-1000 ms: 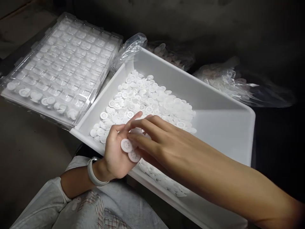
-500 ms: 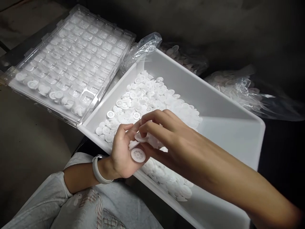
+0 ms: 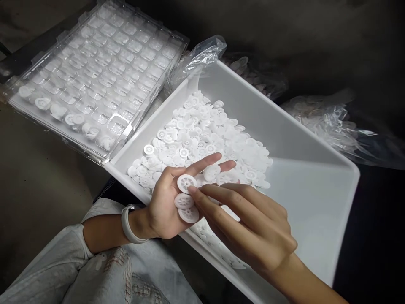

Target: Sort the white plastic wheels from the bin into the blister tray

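Observation:
My left hand [image 3: 167,202] is palm up, its fingers curved around several small white plastic gear wheels with spoked centres. Two wheels overlap near the heel of the palm, the lower wheel [image 3: 189,214] partly under another. Above them, the fingertips of my right hand [image 3: 249,228] are on the right edge of the upper wheel [image 3: 186,183]; its thumb is hidden. More wheels [image 3: 211,172] lie along the left fingers, partly covered by my right hand. Both hands are over the near side of a white plastic bin [image 3: 316,185], above a heap of similar wheels [image 3: 196,126].
A clear tray [image 3: 95,80] of many pockets stands left of the bin, with white wheels in its nearest row. Clear plastic bags [image 3: 329,122] of pale parts lie behind the bin. The bin's raised rim runs under my left wrist.
My right hand has moved down and right, with its fingers straighter, uncovering more of my left palm. More wheels show there, and the left fingers are extended. The camera view has shifted slightly.

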Tool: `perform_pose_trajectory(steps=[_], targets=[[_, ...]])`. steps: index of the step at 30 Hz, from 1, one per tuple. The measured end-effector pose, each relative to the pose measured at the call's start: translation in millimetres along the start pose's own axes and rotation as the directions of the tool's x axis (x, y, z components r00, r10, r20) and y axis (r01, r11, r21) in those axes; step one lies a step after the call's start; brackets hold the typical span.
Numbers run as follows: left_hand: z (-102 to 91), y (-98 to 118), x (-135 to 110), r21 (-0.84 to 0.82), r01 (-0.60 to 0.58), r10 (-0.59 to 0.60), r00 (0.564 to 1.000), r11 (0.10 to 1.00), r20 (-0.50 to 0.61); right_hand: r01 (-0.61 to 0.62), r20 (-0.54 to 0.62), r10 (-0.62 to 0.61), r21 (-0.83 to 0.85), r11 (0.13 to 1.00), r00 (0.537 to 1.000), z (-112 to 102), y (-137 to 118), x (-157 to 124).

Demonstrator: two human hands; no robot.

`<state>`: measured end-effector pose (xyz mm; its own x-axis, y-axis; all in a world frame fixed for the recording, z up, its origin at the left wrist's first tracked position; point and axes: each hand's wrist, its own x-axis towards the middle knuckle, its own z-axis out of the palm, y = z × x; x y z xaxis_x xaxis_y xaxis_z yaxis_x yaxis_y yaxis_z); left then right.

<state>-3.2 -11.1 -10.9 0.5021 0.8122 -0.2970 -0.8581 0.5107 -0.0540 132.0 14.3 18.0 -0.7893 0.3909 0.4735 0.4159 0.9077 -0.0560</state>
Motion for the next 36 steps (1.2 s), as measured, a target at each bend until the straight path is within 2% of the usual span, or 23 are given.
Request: perform_pose_trajectory(steps=[7,16,20,23,27,32,36], targets=[[-0.8,0.7,0.8,-0.011,-0.005,0.005,1.000,1.000,-0.005,-0.026,0.017,0.025,0.018,1.000,1.000,-2.6,-0.9,-3.1],[2.7,2.0,2.8,-0.006,0.018,-0.018,0.997,1.000,-0.075,-0.086,0.034,0.084,0.037,0.996,0.996,-0.8,1.5,-10.8],[1.8,1.5,3.3,-0.017,0.012,-0.014,0.996,1.000,-0.085,-0.044,-0.008,0.044,0.035,0.998,0.999,-0.2,1.7,-12.6],[1.6,1.0,4.0,-0.009,0.013,-0.014,0.995,1.000,-0.095,-0.039,0.015,0.039,0.021,0.999,0.999,-4.4,-1.7,-12.4],[3.1,0.5,4.0,-0.017,-0.007,0.006,0.999,1.000,-0.053,-0.068,0.061,0.068,0.005,0.998,0.996,-10.1,-6.6,-11.3],[7.8,0.5,1.4,-0.035,-0.031,0.028,0.997,0.999,-0.075,-0.021,0.042,0.021,0.004,1.000,0.999,-9.1,-5.8,-8.9],[6.9,0.2,1.9,-0.027,-0.030,0.028,0.999,0.999,-0.047,-0.025,0.030,0.025,0.004,1.000,0.999,-5.8,-6.3,-9.3]])
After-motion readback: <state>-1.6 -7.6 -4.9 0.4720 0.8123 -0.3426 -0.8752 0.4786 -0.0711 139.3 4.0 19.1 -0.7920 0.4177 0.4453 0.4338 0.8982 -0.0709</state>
